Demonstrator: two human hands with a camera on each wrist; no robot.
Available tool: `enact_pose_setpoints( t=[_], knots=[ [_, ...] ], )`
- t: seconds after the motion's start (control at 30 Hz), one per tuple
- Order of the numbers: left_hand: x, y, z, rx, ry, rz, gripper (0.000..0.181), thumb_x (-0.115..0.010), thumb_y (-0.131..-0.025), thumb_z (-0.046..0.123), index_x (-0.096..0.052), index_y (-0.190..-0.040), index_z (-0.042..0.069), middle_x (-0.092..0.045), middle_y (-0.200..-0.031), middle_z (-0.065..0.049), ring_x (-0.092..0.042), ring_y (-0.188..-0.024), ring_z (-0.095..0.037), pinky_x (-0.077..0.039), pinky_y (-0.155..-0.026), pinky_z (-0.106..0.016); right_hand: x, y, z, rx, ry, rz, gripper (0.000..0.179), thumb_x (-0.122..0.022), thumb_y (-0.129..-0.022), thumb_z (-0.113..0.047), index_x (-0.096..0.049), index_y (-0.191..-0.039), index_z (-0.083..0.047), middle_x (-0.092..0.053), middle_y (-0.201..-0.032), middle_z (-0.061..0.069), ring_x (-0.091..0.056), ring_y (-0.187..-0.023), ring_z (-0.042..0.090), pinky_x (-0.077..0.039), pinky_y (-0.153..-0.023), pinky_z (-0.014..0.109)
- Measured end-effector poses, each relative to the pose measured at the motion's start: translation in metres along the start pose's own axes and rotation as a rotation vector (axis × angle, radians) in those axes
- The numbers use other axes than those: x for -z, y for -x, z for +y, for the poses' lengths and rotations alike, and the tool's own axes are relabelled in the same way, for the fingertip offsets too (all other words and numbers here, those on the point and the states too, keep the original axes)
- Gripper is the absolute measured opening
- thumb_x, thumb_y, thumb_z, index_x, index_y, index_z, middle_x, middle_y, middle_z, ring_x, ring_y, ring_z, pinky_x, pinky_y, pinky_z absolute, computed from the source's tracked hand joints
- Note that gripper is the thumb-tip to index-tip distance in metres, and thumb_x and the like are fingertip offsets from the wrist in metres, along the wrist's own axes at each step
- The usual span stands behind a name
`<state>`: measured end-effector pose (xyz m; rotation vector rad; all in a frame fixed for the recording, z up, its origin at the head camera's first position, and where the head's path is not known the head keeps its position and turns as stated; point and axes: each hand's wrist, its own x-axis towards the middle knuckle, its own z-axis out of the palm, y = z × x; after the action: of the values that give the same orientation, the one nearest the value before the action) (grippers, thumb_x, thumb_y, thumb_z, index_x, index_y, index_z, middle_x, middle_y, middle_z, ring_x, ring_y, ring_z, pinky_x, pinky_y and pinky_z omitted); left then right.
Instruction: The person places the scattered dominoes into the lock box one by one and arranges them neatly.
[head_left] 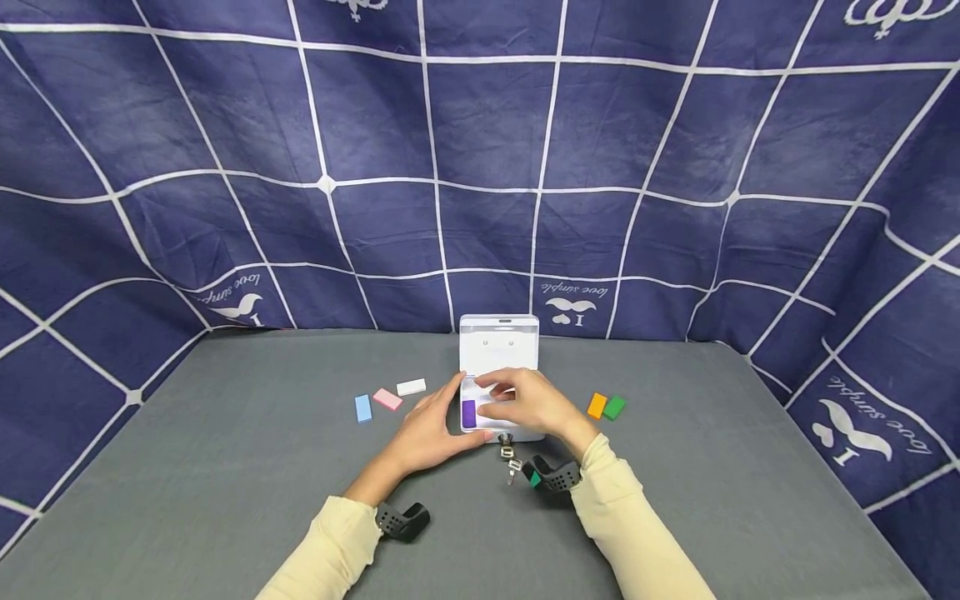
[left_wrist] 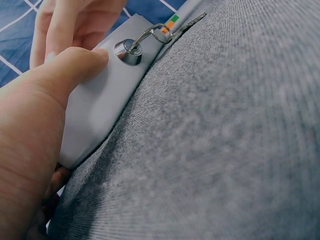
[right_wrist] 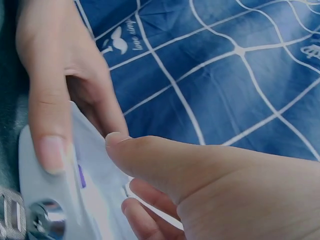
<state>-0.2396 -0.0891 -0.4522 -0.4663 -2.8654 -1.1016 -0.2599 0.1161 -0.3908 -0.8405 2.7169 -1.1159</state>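
A white box stands on the table with its lid raised. Inside, at the left, lies a purple block. My left hand holds the box, its thumb on the front wall and its fingers along the left side. Over the interior is my right hand, thumb and fingers apart; I see nothing between them in the right wrist view. A round metal lock sits on the front wall, and a key hangs by a ring from it.
Left of the box lie a blue block, a pink block and a white block. To the right are an orange block and a green block. A blue checked cloth hangs behind the grey table.
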Motion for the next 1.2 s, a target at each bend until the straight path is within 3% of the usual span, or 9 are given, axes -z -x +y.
enact_pose_setpoints(
  t=[0.6,0.87,1.2],
  knots=[
    [-0.001,0.003,-0.003,-0.002,-0.027,-0.007,0.104,-0.074,-0.076,0.065,-0.029,-0.158,0.020,-0.044,-0.157,-0.010,-0.046,-0.139,-0.040,-0.038,-0.110,-0.061,0.040,0.028,0.024,-0.050,0.004,0.203,0.041,-0.074,-0.089,-0.019,-0.067,-0.126,-0.003,-0.069,-0.126,0.013,-0.068,-0.112,0.034,-0.055,-0.097,0.042],
    [-0.003,0.001,-0.003,-0.006,-0.036,-0.009,0.105,-0.073,-0.076,0.066,-0.028,-0.159,0.021,-0.044,-0.157,-0.009,-0.045,-0.140,-0.040,-0.039,-0.109,-0.060,0.055,0.037,0.034,-0.084,0.080,0.241,0.043,-0.075,-0.089,-0.021,-0.066,-0.128,-0.004,-0.068,-0.128,0.013,-0.067,-0.114,0.032,-0.054,-0.098,0.044],
    [0.000,0.001,-0.003,-0.023,-0.032,-0.003,0.105,-0.073,-0.076,0.066,-0.027,-0.159,0.021,-0.043,-0.158,-0.009,-0.044,-0.141,-0.040,-0.039,-0.111,-0.058,0.070,0.045,0.046,-0.113,0.087,0.245,0.041,-0.076,-0.089,-0.023,-0.068,-0.126,-0.008,-0.069,-0.126,0.014,-0.067,-0.111,0.031,-0.054,-0.097,0.045]
  ],
)
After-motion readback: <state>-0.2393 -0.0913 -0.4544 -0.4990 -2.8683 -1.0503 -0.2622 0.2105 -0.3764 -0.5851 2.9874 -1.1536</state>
